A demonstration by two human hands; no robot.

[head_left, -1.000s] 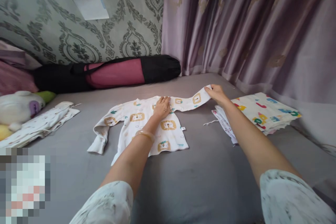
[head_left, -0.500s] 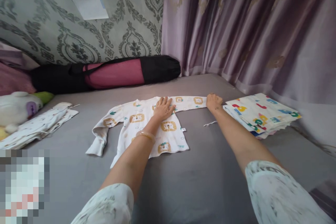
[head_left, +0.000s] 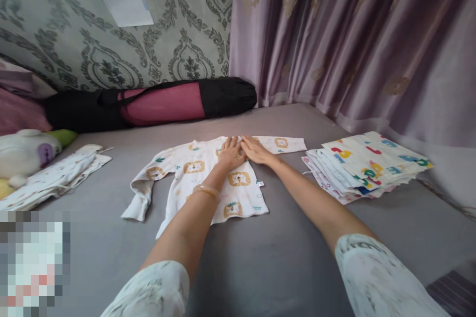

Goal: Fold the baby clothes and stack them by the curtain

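A small white long-sleeved shirt (head_left: 193, 178) printed with tan lion faces lies spread on the grey bed sheet (head_left: 275, 257). My left hand (head_left: 231, 152) rests flat on its upper part, fingers stretched out. Right beside it, my right hand (head_left: 256, 150) lies flat at the shoulder, where the right-hand sleeve begins, with its fingers extended. That sleeve (head_left: 293, 144) reaches straight out to the right. The left-hand sleeve (head_left: 143, 188) is bent and points down toward me. My forearms hide part of the shirt's front.
To the right sits a pile of folded clothes (head_left: 375, 158), colourful print on top. More folded white clothes (head_left: 63, 173) lie at left beside a white plush toy (head_left: 22, 156). A black and pink long bag (head_left: 159, 104) lies along the wall, near the purple curtain (head_left: 297, 34).
My right hand has let go of the sleeve's cuff and moved left to the shoulder, its fist now opened flat. My left hand has stayed in place.
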